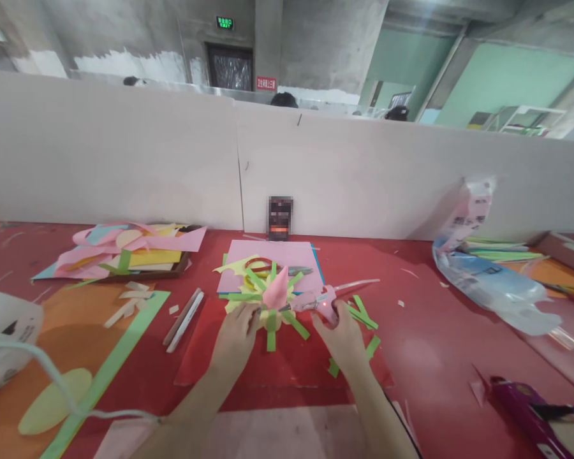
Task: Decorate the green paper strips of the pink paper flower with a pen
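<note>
A paper flower [272,298] with a pink cone centre, yellow petals and green strips lies on a red sheet [249,363] in the middle of the table. My left hand [236,338] pinches the flower's lower left edge, fingers closed on it. My right hand [339,335] grips a pink glue gun [318,303], whose nozzle points left at the flower's base. A clear glue stick [358,284] juts out of the gun's back toward the right.
A pink sheet [291,255] with scissors [268,266] lies behind the flower. A pile of coloured paper [129,252] sits far left, two glue sticks [184,319] beside the red sheet. Plastic bags [488,280] lie right, a purple glue gun [526,401] near right. A white partition [287,172] closes the back.
</note>
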The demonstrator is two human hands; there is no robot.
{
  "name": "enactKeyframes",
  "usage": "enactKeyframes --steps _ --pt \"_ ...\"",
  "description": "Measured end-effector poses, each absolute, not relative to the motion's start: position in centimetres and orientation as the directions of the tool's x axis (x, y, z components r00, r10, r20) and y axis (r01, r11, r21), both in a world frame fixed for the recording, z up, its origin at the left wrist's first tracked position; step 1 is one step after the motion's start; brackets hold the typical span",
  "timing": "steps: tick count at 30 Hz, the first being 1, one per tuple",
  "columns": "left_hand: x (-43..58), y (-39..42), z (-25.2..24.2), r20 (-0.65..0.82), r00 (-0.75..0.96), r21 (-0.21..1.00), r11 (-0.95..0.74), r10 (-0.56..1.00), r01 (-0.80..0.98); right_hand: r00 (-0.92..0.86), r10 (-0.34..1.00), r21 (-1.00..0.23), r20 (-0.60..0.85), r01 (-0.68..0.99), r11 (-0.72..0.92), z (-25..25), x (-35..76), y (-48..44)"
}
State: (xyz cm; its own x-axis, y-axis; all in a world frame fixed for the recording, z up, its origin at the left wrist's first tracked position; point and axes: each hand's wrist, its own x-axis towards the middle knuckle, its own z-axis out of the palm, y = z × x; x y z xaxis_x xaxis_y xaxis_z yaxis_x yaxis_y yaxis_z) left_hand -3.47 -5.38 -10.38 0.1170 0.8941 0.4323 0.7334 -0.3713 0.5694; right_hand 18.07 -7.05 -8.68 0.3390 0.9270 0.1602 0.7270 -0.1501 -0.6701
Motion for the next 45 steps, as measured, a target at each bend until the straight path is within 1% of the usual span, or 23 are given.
enactKeyframes --steps 4,5,7,9,13,15,18,22,28,31,33,38,45 --pt "-3.5 -5.4 -10.6 0.408 0.157 0.499 -0.364 0.9 0.787 0.351 0.936 -0.631 -0.012 0.724 -0.279 -8.3 17.1 -7.0" --pt "-3.5 -5.5 -10.6 0.399 0.156 0.486 -0.353 0.904 0.799 0.346 0.937 -0.621 -0.043 0.725 -0.296 -8.4 17.0 -7.0" --pt "-3.6 -5.5 -10.5 0.385 0.141 0.467 -0.324 0.912 0.823 0.349 0.935 -0.604 -0.061 0.733 -0.313 -8.7 16.7 -6.9" --pt "-3.7 -5.5 -10.5 0.372 0.126 0.452 -0.298 0.92 0.841 0.339 0.94 -0.598 -0.041 0.745 -0.295 -9.1 16.6 -6.9" --pt "-3.9 -5.4 -10.9 0.355 0.119 0.438 -0.278 0.927 0.855 0.362 0.932 -0.519 -0.032 0.791 -0.325 -10.1 16.7 -7.0" --pt "-4.0 -5.3 -11.2 0.355 0.138 0.426 -0.291 0.924 0.857 0.353 0.935 -0.499 -0.03 0.805 -0.32 -10.5 16.9 -7.0" --pt "-4.1 -5.1 -11.5 0.349 0.149 0.417 -0.296 0.925 0.86 0.345 0.939 -0.499 0.01 0.815 -0.294 -10.9 17.0 -6.8" --pt "-4.2 -5.1 -11.4 0.332 0.152 0.425 -0.292 0.931 0.857 0.372 0.928 -0.493 0.004 0.808 -0.322 -10.7 17.0 -6.8" --pt "-4.0 -5.1 -10.9 0.307 0.163 0.462 -0.297 0.938 0.836 0.308 0.951 -0.521 -0.011 0.811 -0.268 -9.5 16.6 -7.5" --pt "-3.9 -5.1 -10.8 0.313 0.166 0.462 -0.303 0.935 0.833 0.284 0.958 -0.534 0.035 0.816 -0.222 -9.2 16.5 -7.6" --pt "-3.9 -5.2 -10.7 0.31 0.16 0.466 -0.297 0.937 0.834 0.281 0.959 -0.535 0.034 0.816 -0.22 -9.0 16.5 -7.6" --pt "-3.9 -5.3 -10.4 0.303 0.144 0.477 -0.281 0.942 0.833 0.285 0.958 -0.552 -0.035 0.794 -0.256 -8.7 16.5 -7.4" --pt "-4.0 -5.4 -10.2 0.286 0.123 0.484 -0.254 0.95 0.837 0.307 0.951 -0.604 0.016 0.761 -0.236 -8.9 16.8 -7.4"
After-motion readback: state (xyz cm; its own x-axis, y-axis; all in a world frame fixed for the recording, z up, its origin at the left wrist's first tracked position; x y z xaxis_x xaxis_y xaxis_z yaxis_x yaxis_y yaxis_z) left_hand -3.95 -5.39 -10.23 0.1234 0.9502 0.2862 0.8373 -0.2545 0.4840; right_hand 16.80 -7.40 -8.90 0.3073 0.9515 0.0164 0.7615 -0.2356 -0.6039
